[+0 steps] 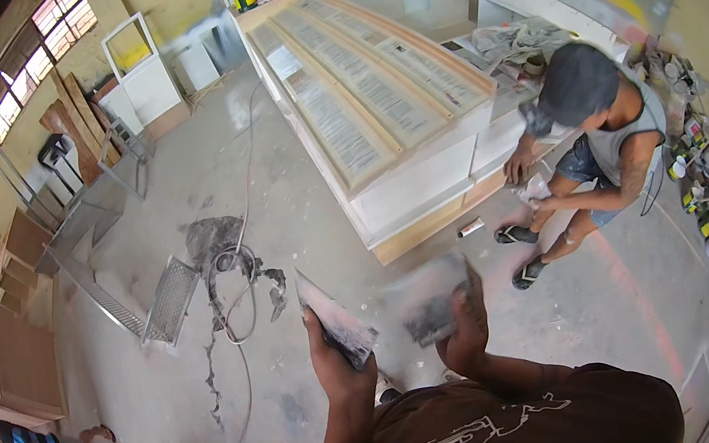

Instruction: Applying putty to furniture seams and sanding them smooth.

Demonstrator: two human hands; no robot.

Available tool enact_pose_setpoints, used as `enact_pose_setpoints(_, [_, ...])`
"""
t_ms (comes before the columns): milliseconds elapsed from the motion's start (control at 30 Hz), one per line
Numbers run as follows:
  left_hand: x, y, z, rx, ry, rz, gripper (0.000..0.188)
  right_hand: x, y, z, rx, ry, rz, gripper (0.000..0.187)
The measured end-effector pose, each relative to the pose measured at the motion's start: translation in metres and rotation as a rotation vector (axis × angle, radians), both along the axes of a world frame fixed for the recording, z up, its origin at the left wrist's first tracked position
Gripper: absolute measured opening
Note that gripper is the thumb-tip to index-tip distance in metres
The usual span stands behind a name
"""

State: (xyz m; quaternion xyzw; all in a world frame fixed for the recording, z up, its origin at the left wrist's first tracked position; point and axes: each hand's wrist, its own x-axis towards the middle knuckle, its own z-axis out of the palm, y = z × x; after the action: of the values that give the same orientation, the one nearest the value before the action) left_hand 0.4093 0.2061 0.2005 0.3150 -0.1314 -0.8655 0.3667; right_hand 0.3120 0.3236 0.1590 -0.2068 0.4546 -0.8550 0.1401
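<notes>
The person stands on the dusty grey concrete floor (300, 183) of a workshop, both hands raised in front of the chest. The left hand (332, 353) is wrapped tight around the handle of a broad, flat metal putty blade smeared with pale filler (333, 315), the blade tilted up and away to the left. The right hand (463, 326) grips a second flat, grey-smeared scraper (426, 304), blurred, held just beside the first blade; whether the two touch I cannot tell.

Ahead lies a long white cabinet with pale wooden-framed panels (370, 95) resting on its back on the floor. A co-worker in a grey sleeveless top (609, 129) crouches at its near right corner, one hand on its edge. A small tube (470, 227) lies on the floor by the cabinet's base. A coiled cable (233, 286) and a metal mesh grate (167, 300) lie well off to the left.
</notes>
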Motion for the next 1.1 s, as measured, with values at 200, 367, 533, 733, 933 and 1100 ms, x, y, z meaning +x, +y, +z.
enact_pose_setpoints(200, [-0.002, 0.036, -0.019, -0.13, -0.065, 0.019, 0.041, 0.013, -0.017, -0.022, -0.09, 0.257, -0.297, 0.054])
enact_pose_setpoints(367, [0.015, 0.036, -0.034, -0.425, -0.219, 0.262, 0.036, 0.003, -0.006, -0.031, -0.026, 0.809, -0.185, 0.049])
enact_pose_setpoints(533, [0.016, 0.03, -0.029, -0.588, -0.31, 0.436, 0.034, -0.025, 0.008, -0.002, 0.253, 0.961, 0.369, 0.043])
enact_pose_setpoints(733, [0.022, 0.021, -0.025, -0.708, -0.315, 0.466, 0.025, -0.042, 0.01, 0.033, 0.428, 0.877, 0.74, 0.046])
enact_pose_setpoints(933, [0.03, 0.008, -0.019, -0.46, -0.289, 0.628, 0.047, -0.042, 0.013, 0.012, 0.488, 0.669, 0.858, 0.038])
enact_pose_setpoints(1100, [0.021, 0.005, 0.001, -0.38, -0.294, 0.778, 0.058, -0.004, 0.01, -0.016, 0.249, -0.087, 0.298, 0.014])
